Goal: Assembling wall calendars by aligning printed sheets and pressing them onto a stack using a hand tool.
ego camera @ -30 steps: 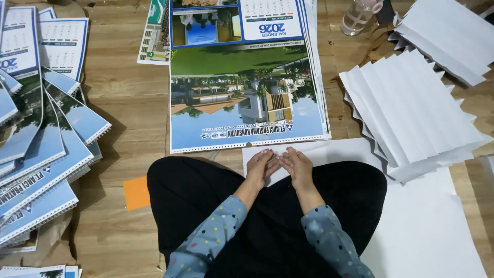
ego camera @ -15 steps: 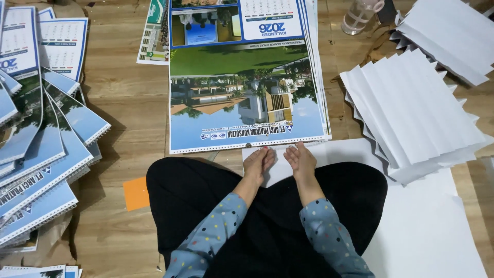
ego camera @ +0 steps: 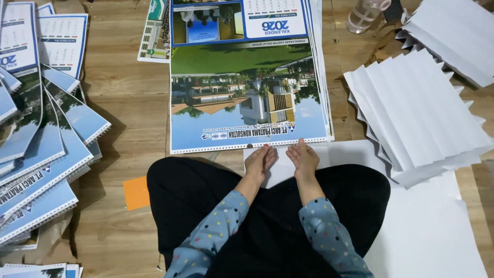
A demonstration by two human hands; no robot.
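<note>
A large printed wall calendar (ego camera: 247, 87) with a building photo lies face up on the wooden floor in front of me, its punched edge nearest my knees. My left hand (ego camera: 260, 160) and my right hand (ego camera: 303, 159) rest side by side, palms down, on a white sheet (ego camera: 350, 154) just below that punched edge. The fingertips of both hands reach the calendar's edge. Neither hand holds anything. My sleeves are blue with coloured dots, and my crossed legs are in black.
Fanned stacks of spiral-bound calendars (ego camera: 36, 154) lie at the left. Piles of white sheets (ego camera: 417, 113) sit at the right, with more white paper (ego camera: 432, 231) under my right knee. An orange paper scrap (ego camera: 136, 193) and a clear bottle (ego camera: 363, 15) lie on the floor.
Both hands slid forward from my lap, closed together, to the calendar's punched edge and spread a little apart.
</note>
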